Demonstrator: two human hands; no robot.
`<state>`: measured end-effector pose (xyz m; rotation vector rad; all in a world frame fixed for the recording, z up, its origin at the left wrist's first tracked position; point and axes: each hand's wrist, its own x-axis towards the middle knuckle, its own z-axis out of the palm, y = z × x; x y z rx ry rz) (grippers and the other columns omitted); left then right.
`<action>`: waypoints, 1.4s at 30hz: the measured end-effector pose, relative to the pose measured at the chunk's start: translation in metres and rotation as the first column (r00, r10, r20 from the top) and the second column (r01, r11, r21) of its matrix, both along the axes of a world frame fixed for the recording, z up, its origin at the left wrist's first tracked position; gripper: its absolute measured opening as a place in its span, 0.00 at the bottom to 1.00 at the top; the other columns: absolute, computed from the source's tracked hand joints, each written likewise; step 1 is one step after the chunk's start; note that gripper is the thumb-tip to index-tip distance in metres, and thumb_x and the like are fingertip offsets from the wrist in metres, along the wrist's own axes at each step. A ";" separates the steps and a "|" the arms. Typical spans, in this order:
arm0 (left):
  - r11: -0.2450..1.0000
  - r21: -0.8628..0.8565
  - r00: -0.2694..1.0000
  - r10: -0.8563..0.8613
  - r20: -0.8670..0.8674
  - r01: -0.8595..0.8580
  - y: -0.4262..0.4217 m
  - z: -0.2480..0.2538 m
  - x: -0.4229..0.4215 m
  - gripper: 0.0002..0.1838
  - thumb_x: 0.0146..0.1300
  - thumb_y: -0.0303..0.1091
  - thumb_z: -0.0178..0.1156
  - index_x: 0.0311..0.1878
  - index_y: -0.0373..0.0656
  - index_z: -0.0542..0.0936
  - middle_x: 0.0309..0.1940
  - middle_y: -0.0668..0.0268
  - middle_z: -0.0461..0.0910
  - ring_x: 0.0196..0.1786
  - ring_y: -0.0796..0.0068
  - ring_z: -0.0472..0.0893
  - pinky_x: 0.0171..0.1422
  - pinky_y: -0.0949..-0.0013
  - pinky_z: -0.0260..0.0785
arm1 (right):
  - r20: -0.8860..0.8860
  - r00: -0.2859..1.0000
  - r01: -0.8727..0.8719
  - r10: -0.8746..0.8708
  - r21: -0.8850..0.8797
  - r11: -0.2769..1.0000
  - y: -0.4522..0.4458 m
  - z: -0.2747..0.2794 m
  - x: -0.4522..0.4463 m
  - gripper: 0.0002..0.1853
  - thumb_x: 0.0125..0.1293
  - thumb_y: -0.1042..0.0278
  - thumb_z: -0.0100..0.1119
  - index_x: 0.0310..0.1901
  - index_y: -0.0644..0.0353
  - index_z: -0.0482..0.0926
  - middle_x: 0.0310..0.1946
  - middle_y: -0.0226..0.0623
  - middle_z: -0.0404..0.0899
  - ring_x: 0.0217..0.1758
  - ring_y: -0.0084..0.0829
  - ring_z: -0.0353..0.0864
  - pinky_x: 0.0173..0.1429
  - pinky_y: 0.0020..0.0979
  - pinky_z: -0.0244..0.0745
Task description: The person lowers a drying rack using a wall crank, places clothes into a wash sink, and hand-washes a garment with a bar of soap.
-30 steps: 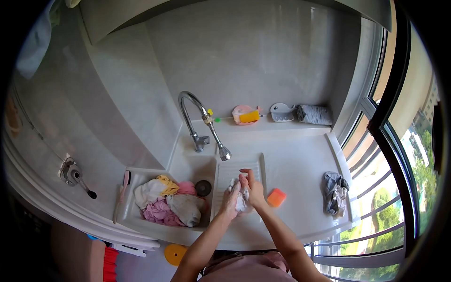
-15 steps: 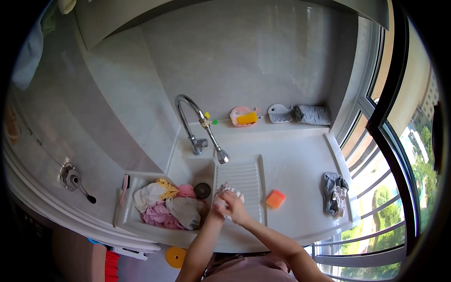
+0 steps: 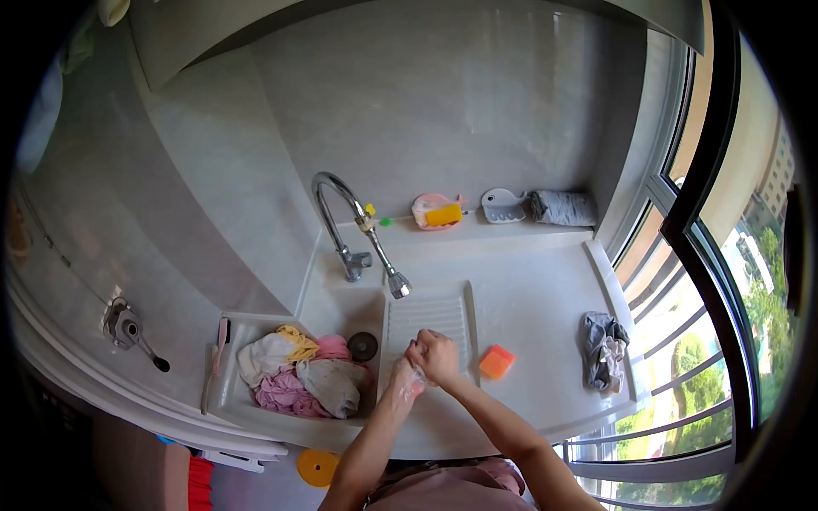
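Over the ridged washboard [image 3: 430,315], my left hand [image 3: 407,373] and my right hand [image 3: 436,353] are pressed together with fingers curled. A wet white cloth [image 3: 419,380] shows a little between them; the hands hide most of it. To the right of my hands lies an orange-pink soap bar [image 3: 497,362] on the counter. Left of them, the sink basin [image 3: 354,308] holds a pile of clothes: a white one [image 3: 264,358], a yellow one [image 3: 298,342], a pink one [image 3: 288,392] and a grey one [image 3: 335,383].
A chrome faucet [image 3: 341,223] arches above the basin. On the back ledge sit a pink dish with a yellow bar [image 3: 443,215], a grey whale-shaped dish [image 3: 503,207] and a rolled grey cloth [image 3: 562,208]. Grey and white clothing [image 3: 603,351] lies at the right; a brush [image 3: 220,345] rests at the left rim.
My hands first moved left and down the washboard, turning from a more open hold on the white cloth to clasped around it. The view has shifted slightly.
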<state>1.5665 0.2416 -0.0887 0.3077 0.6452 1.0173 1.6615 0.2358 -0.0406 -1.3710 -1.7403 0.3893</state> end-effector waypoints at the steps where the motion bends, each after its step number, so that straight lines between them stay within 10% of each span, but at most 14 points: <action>1: 0.996 -0.089 1.000 0.002 -0.030 -0.004 -0.003 0.010 0.005 0.17 0.65 0.53 0.48 0.38 0.48 0.72 0.35 0.67 0.75 0.40 0.70 0.76 0.44 0.62 0.70 | 0.002 1.000 0.003 -0.003 -0.001 1.000 -0.003 0.003 0.000 0.12 0.50 0.57 0.60 0.26 0.58 0.74 0.25 0.39 0.76 0.30 0.43 0.78 0.33 0.42 0.73; 7: 0.915 0.373 0.945 0.025 0.325 -0.153 -0.034 0.002 0.021 0.20 0.68 0.54 0.42 0.43 0.47 0.72 0.39 0.70 0.75 0.42 0.73 0.76 0.46 0.67 0.70 | 0.106 0.963 -0.255 0.249 0.052 0.965 -0.031 0.018 -0.006 0.11 0.50 0.59 0.58 0.27 0.57 0.74 0.30 0.38 0.73 0.34 0.44 0.76 0.36 0.41 0.72; 9: 0.968 0.227 0.873 -0.201 0.445 0.106 -0.015 0.008 0.013 0.21 0.66 0.54 0.42 0.47 0.47 0.72 0.44 0.66 0.75 0.49 0.70 0.76 0.53 0.64 0.70 | 0.120 0.985 -0.128 0.123 0.031 0.991 -0.013 0.023 0.007 0.13 0.54 0.55 0.59 0.33 0.56 0.75 0.33 0.37 0.73 0.38 0.42 0.77 0.38 0.43 0.73; 13: 0.993 0.099 0.998 0.059 0.029 -0.062 -0.004 0.037 -0.004 0.19 0.68 0.47 0.43 0.52 0.43 0.72 0.44 0.67 0.76 0.48 0.70 0.77 0.51 0.64 0.72 | -0.086 0.996 0.018 -0.013 0.062 0.998 -0.005 0.014 0.028 0.25 0.58 0.43 0.57 0.45 0.58 0.75 0.36 0.38 0.76 0.40 0.45 0.77 0.40 0.45 0.72; 17: 0.909 0.300 0.948 0.314 -0.039 -0.289 0.018 0.036 -0.054 0.17 0.65 0.46 0.48 0.47 0.43 0.75 0.43 0.65 0.78 0.48 0.68 0.78 0.53 0.64 0.71 | 0.286 0.903 -0.127 0.320 -0.535 0.835 -0.016 0.003 0.051 0.24 0.65 0.45 0.51 0.43 0.61 0.77 0.26 0.39 0.79 0.28 0.42 0.79 0.37 0.41 0.74; 19: 0.890 0.293 0.930 0.367 -0.005 -0.349 0.015 0.027 -0.060 0.16 0.64 0.44 0.51 0.46 0.42 0.75 0.41 0.64 0.79 0.48 0.68 0.78 0.52 0.64 0.71 | -0.674 0.728 -0.536 0.126 -0.446 0.717 -0.002 -0.035 0.061 0.17 0.64 0.55 0.56 0.43 0.62 0.78 0.27 0.32 0.78 0.24 0.36 0.78 0.36 0.38 0.76; 23: 0.922 0.129 0.931 0.358 0.072 -0.364 0.002 0.036 -0.037 0.18 0.63 0.48 0.51 0.45 0.43 0.76 0.38 0.66 0.79 0.45 0.67 0.78 0.54 0.62 0.70 | -0.938 0.347 -0.456 0.005 -0.164 0.875 0.007 -0.033 0.035 0.25 0.54 0.64 0.63 0.53 0.65 0.71 0.45 0.37 0.74 0.46 0.31 0.75 0.51 0.35 0.73; 25: 0.983 0.111 0.987 0.136 0.091 -0.146 0.013 -0.006 -0.038 0.16 0.61 0.43 0.56 0.46 0.43 0.76 0.43 0.64 0.79 0.50 0.65 0.77 0.55 0.63 0.69 | -0.485 0.818 -0.308 0.310 0.087 0.947 -0.010 -0.022 0.000 0.29 0.51 0.63 0.64 0.54 0.63 0.68 0.51 0.43 0.69 0.51 0.38 0.72 0.55 0.36 0.70; 26: 0.964 0.208 0.981 0.180 -0.065 -0.163 0.005 -0.008 -0.034 0.15 0.62 0.43 0.55 0.46 0.44 0.76 0.43 0.66 0.77 0.48 0.70 0.76 0.52 0.66 0.70 | -0.485 0.818 -0.308 0.310 0.086 0.947 -0.025 -0.002 -0.011 0.29 0.51 0.63 0.64 0.54 0.63 0.68 0.51 0.43 0.69 0.51 0.38 0.72 0.55 0.36 0.70; 28: 0.947 0.263 0.980 0.198 -0.026 -0.184 -0.003 -0.011 -0.025 0.14 0.63 0.43 0.56 0.47 0.45 0.75 0.41 0.70 0.76 0.44 0.77 0.75 0.47 0.71 0.71 | 0.238 0.922 -0.343 0.306 0.135 0.930 -0.056 0.036 -0.023 0.25 0.48 0.63 0.65 0.48 0.62 0.68 0.44 0.47 0.72 0.45 0.48 0.74 0.48 0.39 0.73; 33: 0.994 -0.036 0.989 0.095 -0.111 -0.100 -0.007 0.044 0.007 0.14 0.65 0.47 0.52 0.46 0.48 0.74 0.39 0.70 0.75 0.43 0.74 0.75 0.45 0.70 0.70 | -0.139 0.979 0.145 -0.151 -0.056 0.988 0.007 0.005 -0.008 0.21 0.47 0.62 0.65 0.40 0.59 0.67 0.33 0.45 0.76 0.40 0.48 0.77 0.36 0.45 0.71; 36: 0.955 0.290 0.905 -0.071 0.418 -0.059 0.001 -0.009 0.000 0.14 0.65 0.49 0.52 0.44 0.50 0.74 0.40 0.70 0.75 0.43 0.72 0.75 0.46 0.69 0.70 | 0.077 0.994 -0.081 0.075 0.084 0.993 -0.024 0.023 -0.013 0.21 0.48 0.59 0.62 0.41 0.58 0.69 0.35 0.41 0.76 0.41 0.44 0.77 0.38 0.43 0.73; 40: 0.986 0.144 0.934 0.027 0.357 -0.084 -0.002 -0.030 -0.003 0.14 0.64 0.50 0.54 0.42 0.51 0.74 0.38 0.70 0.75 0.41 0.72 0.75 0.45 0.70 0.69 | 0.089 0.951 -0.308 0.294 0.251 0.918 -0.016 0.009 -0.004 0.15 0.48 0.59 0.61 0.33 0.58 0.73 0.30 0.40 0.75 0.36 0.44 0.78 0.36 0.43 0.74; 42: 0.998 0.016 0.997 0.058 0.044 -0.059 -0.011 0.028 0.010 0.11 0.65 0.46 0.52 0.41 0.51 0.74 0.39 0.70 0.75 0.42 0.72 0.76 0.46 0.68 0.71 | -0.033 0.999 -0.007 0.005 -0.057 0.998 0.010 -0.003 0.011 0.12 0.49 0.59 0.60 0.29 0.58 0.74 0.28 0.40 0.75 0.33 0.45 0.78 0.35 0.42 0.74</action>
